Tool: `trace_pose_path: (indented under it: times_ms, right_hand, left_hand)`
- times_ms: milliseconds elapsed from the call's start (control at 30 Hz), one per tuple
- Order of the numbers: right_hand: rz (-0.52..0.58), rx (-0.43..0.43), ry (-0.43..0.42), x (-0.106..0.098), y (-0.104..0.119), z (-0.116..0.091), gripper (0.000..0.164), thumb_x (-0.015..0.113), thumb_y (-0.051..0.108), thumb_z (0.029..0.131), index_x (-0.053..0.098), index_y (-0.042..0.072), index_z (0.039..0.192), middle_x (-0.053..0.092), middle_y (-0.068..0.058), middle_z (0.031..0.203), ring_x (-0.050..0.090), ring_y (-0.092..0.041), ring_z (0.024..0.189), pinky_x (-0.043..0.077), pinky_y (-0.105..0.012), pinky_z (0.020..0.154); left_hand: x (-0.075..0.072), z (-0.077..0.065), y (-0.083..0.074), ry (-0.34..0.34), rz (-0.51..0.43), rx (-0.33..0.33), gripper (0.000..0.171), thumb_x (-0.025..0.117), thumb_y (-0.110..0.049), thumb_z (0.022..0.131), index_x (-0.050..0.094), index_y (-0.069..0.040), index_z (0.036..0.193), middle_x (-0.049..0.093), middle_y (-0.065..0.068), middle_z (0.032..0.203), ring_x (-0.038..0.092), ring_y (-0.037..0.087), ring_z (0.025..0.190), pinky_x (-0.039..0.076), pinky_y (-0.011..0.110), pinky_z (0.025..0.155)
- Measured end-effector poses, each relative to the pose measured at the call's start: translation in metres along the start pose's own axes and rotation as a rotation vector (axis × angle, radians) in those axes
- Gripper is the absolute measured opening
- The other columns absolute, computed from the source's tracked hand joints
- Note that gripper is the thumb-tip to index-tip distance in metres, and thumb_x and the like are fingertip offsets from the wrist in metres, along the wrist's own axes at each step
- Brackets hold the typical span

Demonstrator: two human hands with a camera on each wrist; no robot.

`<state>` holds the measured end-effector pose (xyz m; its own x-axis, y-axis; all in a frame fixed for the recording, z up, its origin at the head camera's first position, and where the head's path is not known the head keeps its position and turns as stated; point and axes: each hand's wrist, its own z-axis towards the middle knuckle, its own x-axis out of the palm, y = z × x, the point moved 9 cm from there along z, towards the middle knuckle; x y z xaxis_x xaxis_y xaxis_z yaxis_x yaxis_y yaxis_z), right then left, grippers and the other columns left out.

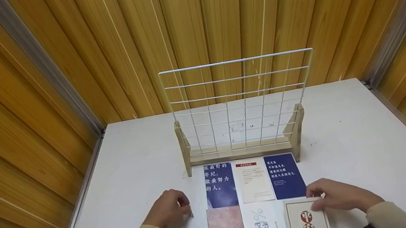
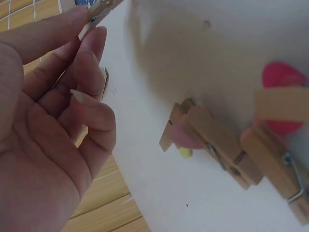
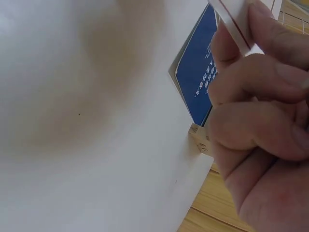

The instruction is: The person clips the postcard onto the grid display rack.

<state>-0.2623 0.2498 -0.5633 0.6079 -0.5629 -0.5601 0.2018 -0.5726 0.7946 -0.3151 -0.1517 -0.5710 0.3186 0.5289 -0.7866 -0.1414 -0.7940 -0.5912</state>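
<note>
1. Plainly, the left hand (image 1: 169, 208) pinches a clip (image 2: 99, 17) at its fingertips, left of the cards (image 1: 255, 181).
2. The right hand (image 1: 338, 193) pinches the cream card (image 1: 307, 219) near its upper right corner; that card lies lower right, just below a blue card (image 1: 284, 176).
3. Other clips (image 2: 224, 145), with pink pieces, lie on the table (image 1: 140, 152).
4. Behind the cards stands the rack (image 1: 239, 153).

Card (image 1: 297, 223), 1: cream, thin-bordered, 3 red roundels showing; upper right corner pinched by right hand (image 1: 340, 195). Clothespin (image 2: 100, 14), 1: wooden, metal spring, tilted, pinched by left hand (image 1: 167, 208).
</note>
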Motion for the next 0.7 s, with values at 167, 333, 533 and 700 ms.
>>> trace_pose_path:
  times_ms: [167,333,533,700]
  right_hand:
    - [0.036,0.020,-0.006,-0.006,0.003,-0.002,0.006,0.071,0.010,0.086,0.065,0.009,0.087,0.066,0.004,0.084,0.056,-0.011,0.079,0.043,-0.026,0.071]
    - [0.068,0.044,-0.010,-0.014,0.009,-0.004,0.006,0.069,0.010,0.089,0.067,0.007,0.092,0.068,-0.001,0.086,0.059,-0.014,0.076,0.047,-0.025,0.065]
    - [0.055,0.115,-0.031,-0.025,0.012,-0.007,0.005,0.068,0.017,0.093,0.066,0.012,0.095,0.069,-0.001,0.088,0.060,-0.019,0.076,0.045,-0.028,0.051]
    - [0.050,0.106,-0.068,-0.038,0.019,-0.008,0.007,0.067,0.016,0.094,0.064,0.010,0.097,0.069,-0.003,0.091,0.060,-0.022,0.078,0.046,-0.028,0.049]
  left_hand:
    - [0.000,-0.001,-0.001,0.001,-0.026,-0.004,0.011,0.076,-0.013,0.084,0.069,-0.018,0.078,0.057,-0.004,0.081,0.052,0.018,0.080,0.044,0.036,0.068]
    - [-0.002,0.000,-0.002,-0.002,-0.023,0.003,0.011,0.076,-0.013,0.085,0.069,-0.019,0.078,0.058,-0.004,0.083,0.052,0.018,0.082,0.045,0.038,0.071]
    - [-0.003,0.000,-0.005,-0.009,-0.016,0.027,0.009,0.076,-0.012,0.084,0.070,-0.017,0.079,0.059,-0.004,0.085,0.053,0.019,0.085,0.046,0.042,0.076]
    - [-0.004,0.000,-0.006,-0.016,-0.011,0.025,0.007,0.076,-0.012,0.085,0.072,-0.017,0.082,0.060,-0.005,0.085,0.053,0.019,0.085,0.046,0.042,0.076]
